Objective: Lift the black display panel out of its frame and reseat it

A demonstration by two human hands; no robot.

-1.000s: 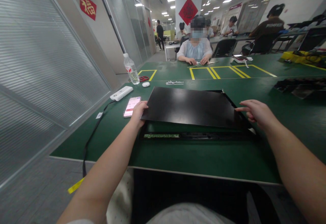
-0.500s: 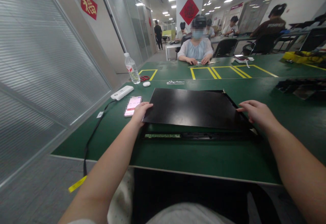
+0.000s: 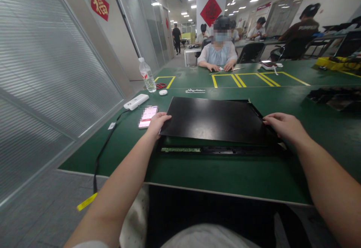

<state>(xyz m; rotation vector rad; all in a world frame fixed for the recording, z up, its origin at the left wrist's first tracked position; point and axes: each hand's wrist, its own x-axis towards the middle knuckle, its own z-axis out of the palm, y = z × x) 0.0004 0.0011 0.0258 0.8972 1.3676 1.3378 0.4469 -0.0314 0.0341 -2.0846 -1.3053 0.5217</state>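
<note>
A flat, glossy black panel [image 3: 211, 120], like a display sheet, is held tilted above a black frame [image 3: 242, 151]. My left hand [image 3: 158, 124] grips the panel's left edge, thumb on top and the other fingers beneath. At the right edge, my right hand [image 3: 279, 123] has thumb and fingertips pinched together on the panel's border; the frame's side runs close by. A green circuit board strip [image 3: 180, 150] shows in the near side of the frame, below the panel. Most of the frame's inside is hidden under the panel.
Left of the panel lie a lit phone [image 3: 148, 117], a white power bank [image 3: 136, 102] with a black strap, a small white case [image 3: 163, 92], red scissors [image 3: 161, 86] and a water bottle [image 3: 147, 76]. Dark parts [image 3: 335, 98] lie right. A co-worker [image 3: 217, 54] sits opposite.
The fingers of my right hand have closed in on the panel's right edge. My left hand keeps its hold, and the panel stays nearly where it was.
</note>
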